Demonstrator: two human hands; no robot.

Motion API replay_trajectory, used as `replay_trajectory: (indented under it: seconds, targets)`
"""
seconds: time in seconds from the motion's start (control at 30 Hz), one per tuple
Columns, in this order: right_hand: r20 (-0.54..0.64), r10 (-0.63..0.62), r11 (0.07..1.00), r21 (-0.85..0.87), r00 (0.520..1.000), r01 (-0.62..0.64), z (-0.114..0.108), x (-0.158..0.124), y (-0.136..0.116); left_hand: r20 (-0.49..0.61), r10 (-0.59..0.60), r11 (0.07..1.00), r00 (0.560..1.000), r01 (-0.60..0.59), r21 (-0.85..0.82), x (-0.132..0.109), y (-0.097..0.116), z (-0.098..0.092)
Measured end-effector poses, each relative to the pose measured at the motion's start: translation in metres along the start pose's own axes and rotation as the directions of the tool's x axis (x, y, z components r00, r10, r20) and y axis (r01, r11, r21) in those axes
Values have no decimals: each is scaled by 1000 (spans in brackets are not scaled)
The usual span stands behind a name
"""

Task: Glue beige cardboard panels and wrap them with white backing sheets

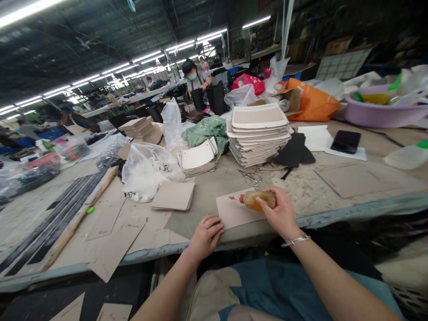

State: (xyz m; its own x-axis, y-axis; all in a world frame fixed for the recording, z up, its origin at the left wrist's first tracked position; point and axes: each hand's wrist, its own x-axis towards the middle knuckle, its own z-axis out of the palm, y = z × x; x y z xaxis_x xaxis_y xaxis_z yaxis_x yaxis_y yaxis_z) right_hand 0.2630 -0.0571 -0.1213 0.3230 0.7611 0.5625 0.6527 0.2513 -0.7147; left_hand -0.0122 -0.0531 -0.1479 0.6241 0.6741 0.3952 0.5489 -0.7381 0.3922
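In my right hand is a squeeze glue bottle, amber and soft-sided, tilted on its side with its red nozzle pointing left. The bottle is over a flat beige cardboard piece at the table's front edge. My left hand rests at that piece's lower left corner, fingers curled together. A small dark spot shows at its fingertips, and what they hold is unclear. Left of the piece lies a small stack of beige cardboard. Scissors lie just behind the piece.
Tall stacked boards, a smaller white stack and a plastic bag stand behind. To the right are black pieces, a phone and a purple basin. A co-worker works farther back.
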Motion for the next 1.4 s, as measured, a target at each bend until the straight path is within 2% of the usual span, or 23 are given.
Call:
replay_trajectory:
  seconds: [0.17,0.4,0.53,0.7,1.1,1.27,1.4]
  targets:
    - [54,-116,993,-31,992,118,18,-1,-14,-21,2,1000,1000,-2,-21,-1,-1,2]
    - [132,-116,992,-39,984,122,38,-4,-23,-36,-16,999,999,15,-36,-3,-1,6]
    - [150,-126,989,-59,981,136,41,-5,-23,-26,-26,999,999,25,-43,-3,-1,5]
    - [119,-93,987,-116,989,107,29,-3,-14,-36,-29,999,999,28,-41,-3,-2,5]
    - [-117,-12,946,-323,993,-27,-29,6,31,-64,1,999,998,-3,-36,-3,-4,7]
    - [-140,-25,942,-336,990,-23,-36,7,34,-58,9,999,998,-11,-36,-3,-4,7]
    - [-120,-23,945,-328,992,-18,-31,8,29,-54,7,999,999,-10,-45,-4,-4,7]
